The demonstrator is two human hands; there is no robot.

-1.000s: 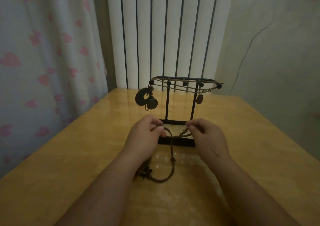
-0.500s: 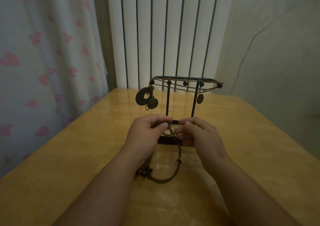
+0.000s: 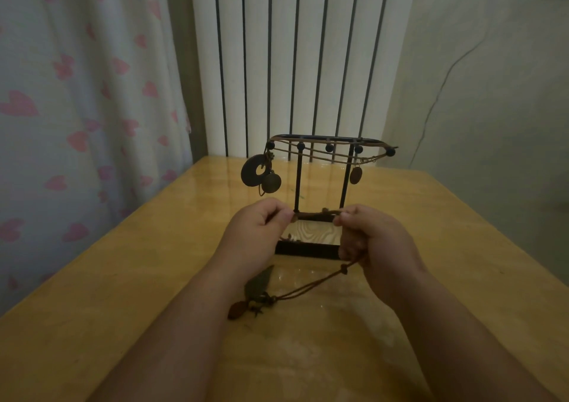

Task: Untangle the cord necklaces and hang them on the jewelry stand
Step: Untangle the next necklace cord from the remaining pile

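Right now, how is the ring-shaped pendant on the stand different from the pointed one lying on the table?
The ring-shaped pendant hangs from the jewelry stand; the pointed pendant lies on the table. The ring-shaped pendant is round with a hole; the pointed pendant long and tapered. The pointed pendant's cord runs into the right hand; the ring-shaped pendant's drapes the stand. Both look dark.

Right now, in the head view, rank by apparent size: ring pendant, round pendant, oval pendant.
1. Ring pendant, clearly largest.
2. Round pendant, next.
3. Oval pendant, smallest, though only narrowly behind the round one.
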